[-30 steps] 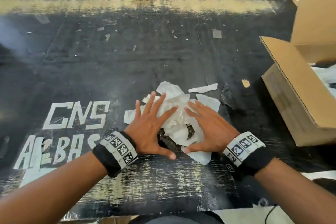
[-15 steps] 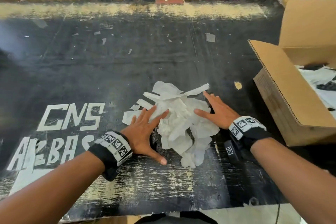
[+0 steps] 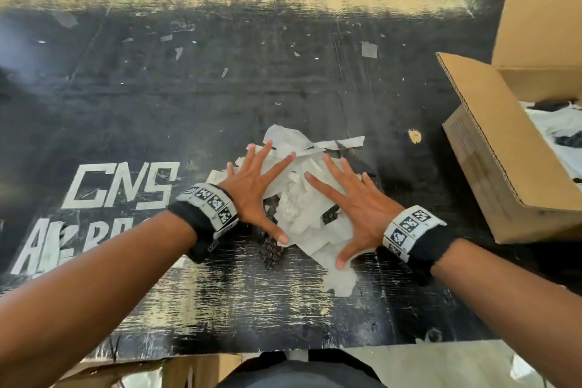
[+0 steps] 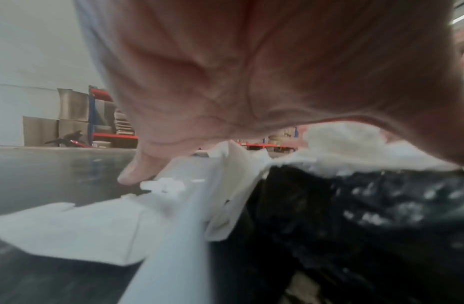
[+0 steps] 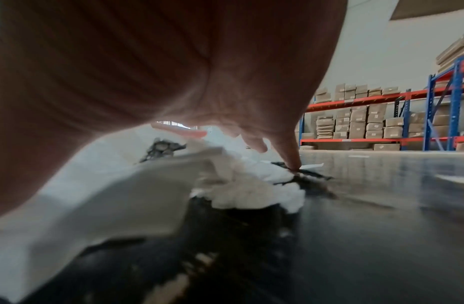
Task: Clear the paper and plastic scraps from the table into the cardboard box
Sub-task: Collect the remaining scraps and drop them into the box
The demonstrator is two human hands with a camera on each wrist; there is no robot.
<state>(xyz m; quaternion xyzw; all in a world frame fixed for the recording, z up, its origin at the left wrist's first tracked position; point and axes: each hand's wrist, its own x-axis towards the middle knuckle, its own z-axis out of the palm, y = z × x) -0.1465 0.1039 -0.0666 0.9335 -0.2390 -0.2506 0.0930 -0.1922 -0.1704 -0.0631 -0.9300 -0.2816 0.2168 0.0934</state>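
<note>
A heap of white paper scraps (image 3: 302, 217) mixed with black plastic bits (image 3: 271, 250) lies in the middle of the black table (image 3: 220, 88). My left hand (image 3: 255, 186) lies flat on the heap's left side, fingers straight and spread. My right hand (image 3: 352, 198) presses flat on its right side, fingers spread too. The open cardboard box (image 3: 491, 148) stands at the table's right edge, with white scraps inside. In the left wrist view the palm (image 4: 251, 72) arches over white paper (image 4: 173, 205) and black plastic (image 4: 368, 216). In the right wrist view fingertips (image 5: 290, 160) touch the paper heap (image 5: 251, 185).
Small white flecks and a grey tape piece (image 3: 369, 49) are scattered over the far table. White painted letters (image 3: 122, 186) mark the left side. A yellowish crumb (image 3: 415, 135) lies near the box. Shelving with cartons (image 5: 368, 123) stands behind.
Both hands have drawn in over the heap again: the right hand came back from its far right edge onto the top, and the left hand slid further onto the paper, flattening it.
</note>
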